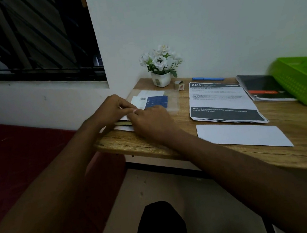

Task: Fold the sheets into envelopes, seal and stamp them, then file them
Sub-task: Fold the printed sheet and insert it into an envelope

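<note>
My left hand [109,109] and right hand [150,121] both pinch the white sheet [125,118] on a small stack [123,123] at the left edge of the counter [230,157]. So near the drop, an uneven pull could slide the stack onto the floor or crease the fold crooked.

**Wooden table against the wall**

The table [230,157] bears a paper stack [123,127] under the right hand [152,122]. Just beyond the hand lies a clear sleeve [172,102] of cards, and past it a flower pot [161,79]. To the hand's right lie a printed sheet [221,101] and a folded sheet [242,135]. Farther right are a pen [208,78], a folder [262,88] and a basket [301,80].
</note>
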Tool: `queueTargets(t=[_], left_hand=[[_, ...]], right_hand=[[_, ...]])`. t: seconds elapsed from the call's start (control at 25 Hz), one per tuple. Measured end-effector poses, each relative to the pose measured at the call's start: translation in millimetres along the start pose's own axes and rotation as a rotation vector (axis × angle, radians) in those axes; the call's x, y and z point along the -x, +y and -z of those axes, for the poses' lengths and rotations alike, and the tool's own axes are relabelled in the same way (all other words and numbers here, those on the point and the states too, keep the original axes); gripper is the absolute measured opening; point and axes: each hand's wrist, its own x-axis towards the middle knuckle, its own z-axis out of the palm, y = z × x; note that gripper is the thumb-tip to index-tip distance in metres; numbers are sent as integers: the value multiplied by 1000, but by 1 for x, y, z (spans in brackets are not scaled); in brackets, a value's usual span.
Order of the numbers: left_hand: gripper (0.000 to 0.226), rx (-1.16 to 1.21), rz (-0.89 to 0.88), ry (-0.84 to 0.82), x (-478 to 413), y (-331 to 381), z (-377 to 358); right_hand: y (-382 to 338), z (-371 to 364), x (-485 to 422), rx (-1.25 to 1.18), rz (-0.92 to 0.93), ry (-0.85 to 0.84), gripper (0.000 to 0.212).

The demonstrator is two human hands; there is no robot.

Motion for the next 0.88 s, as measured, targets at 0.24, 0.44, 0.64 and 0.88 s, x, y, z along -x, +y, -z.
queueTargets(t=[0.24, 0.44, 0.64, 0.88], left_hand=[[18, 4, 2, -54, 2, 4, 3], [18, -24, -14, -87, 5, 13, 9], [23, -44, 93, -93, 3, 11, 9], [23, 65, 198, -89, 3, 11, 6]], right_hand=[[1, 3, -1, -56, -73, -117, 17], [11, 11, 13, -229, -220, 41, 18], [21, 31, 29, -571, -430, 234, 9], [39, 65, 45, -896, -561, 280, 3]])
